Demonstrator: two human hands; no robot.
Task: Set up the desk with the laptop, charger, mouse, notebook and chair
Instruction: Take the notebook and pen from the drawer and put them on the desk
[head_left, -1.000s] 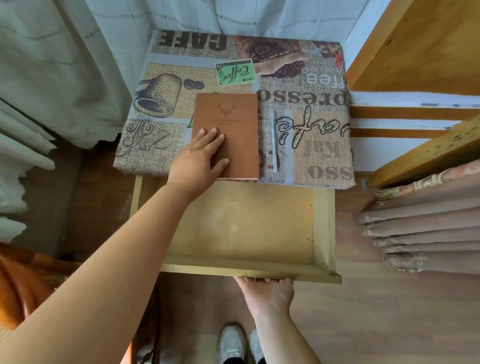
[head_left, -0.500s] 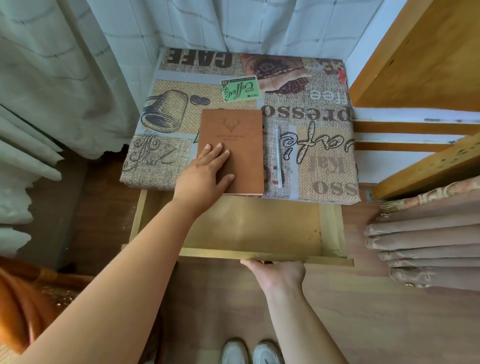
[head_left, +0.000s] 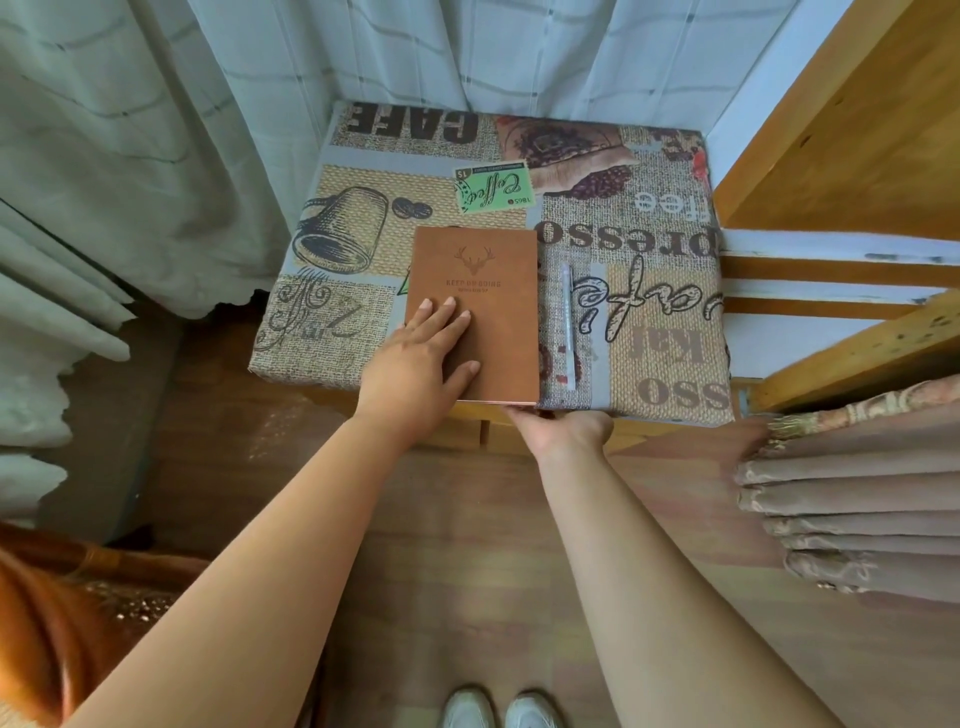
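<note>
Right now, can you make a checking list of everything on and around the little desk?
Surface: desk covered in a coffee-print cloth; drawer pushed in.
Job's things: brown notebook flat near the front edge; laptop, charger, mouse, chair: nothing seen.
Clutter: pen lying right of the notebook, apart from it.
Hands: left hand flat on the notebook; right hand at the desk's front edge, fingers hidden.
Cables: nothing seen.
Surroundings: curtains left and behind, wooden frame right, folded drapes, wood floor.

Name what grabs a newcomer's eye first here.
The brown notebook lying at the near edge of the coffee-print desk top, with the left hand flat on its cover. A pen lies just right of it, and the right hand presses the desk's front edge below.
</note>
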